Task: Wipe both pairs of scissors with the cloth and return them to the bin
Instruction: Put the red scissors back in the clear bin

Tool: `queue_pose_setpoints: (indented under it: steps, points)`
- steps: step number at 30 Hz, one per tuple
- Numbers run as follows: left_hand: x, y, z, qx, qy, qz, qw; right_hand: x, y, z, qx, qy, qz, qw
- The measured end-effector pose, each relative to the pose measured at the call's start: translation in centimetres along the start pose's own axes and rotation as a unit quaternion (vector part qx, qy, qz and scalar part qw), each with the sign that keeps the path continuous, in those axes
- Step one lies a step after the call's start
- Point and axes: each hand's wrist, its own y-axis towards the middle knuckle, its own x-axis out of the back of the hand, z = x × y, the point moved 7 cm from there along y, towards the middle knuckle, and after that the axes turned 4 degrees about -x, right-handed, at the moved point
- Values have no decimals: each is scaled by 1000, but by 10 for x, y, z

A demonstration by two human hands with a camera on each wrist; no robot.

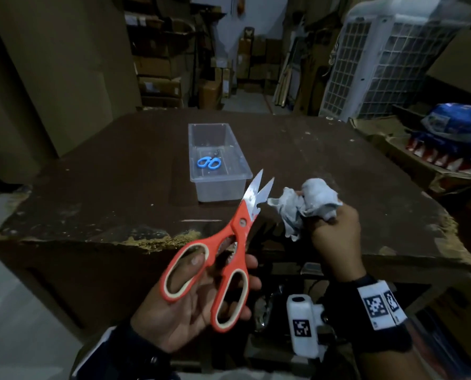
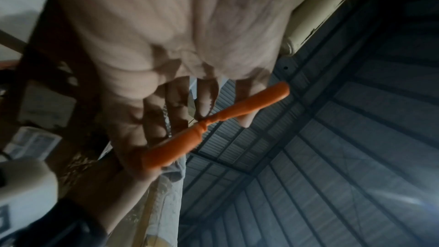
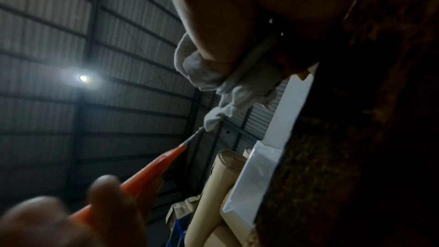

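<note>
Orange-handled scissors lie in my upturned left hand over the table's front edge. My thumb goes through one loop and my fingers hold the other, and the blades stand slightly apart, pointing up and right. My right hand grips a crumpled pale cloth just right of the blades, with a corner of it at the right-hand blade. In the right wrist view the cloth meets the blade tip of the orange scissors. The orange handles cross my fingers in the left wrist view. Small blue-handled scissors lie in the clear plastic bin.
The bin stands mid-table on the dark brown table, whose front edge is chipped. Cardboard boxes with coloured packets crowd the right side. A white grilled unit and stacked cartons stand behind the table.
</note>
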Motion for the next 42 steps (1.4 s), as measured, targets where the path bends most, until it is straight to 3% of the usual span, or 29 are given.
queue_pose_setpoints:
  steps: [2, 5, 8, 11, 14, 17, 22, 26, 30, 33, 37, 42]
  points:
    - [-21, 4, -15, -33, 14, 31, 999, 7, 1, 6, 19, 2, -2, 1000]
    - [-31, 11, -42, -76, 60, -3, 995, 12, 6, 14, 49, 5, -12, 999]
    - [-38, 20, -70, -120, 127, -21, 984, 4, 8, 20, 86, -70, 0, 994]
    - [-47, 30, -113, -162, 229, -66, 958, -4, 12, 27, 77, -59, 21, 995]
    - [-60, 43, -156, -211, 341, -105, 910, -9, 13, 47, 124, -62, 13, 990]
    - [-66, 66, -190, -236, 462, -115, 847, -12, 13, 65, 113, 11, 6, 994]
    - [-59, 121, -221, -213, 656, -193, 698, -23, 12, 78, 120, 37, 20, 992]
    - [-52, 165, -217, -111, 814, -207, 531, -28, 15, 72, 107, 29, 28, 993]
    - [-45, 193, -201, -19, 868, -211, 449, -29, 16, 66, 88, 15, 32, 995]
    - [-44, 204, -187, 5, 878, -207, 432, -26, 16, 63, 80, 9, 29, 996]
    - [-34, 213, -174, 40, 867, -191, 458, -24, 18, 56, 65, -9, 30, 997]
    - [-23, 212, -169, 74, 878, -177, 438, -17, 21, 50, 51, -21, 23, 998]
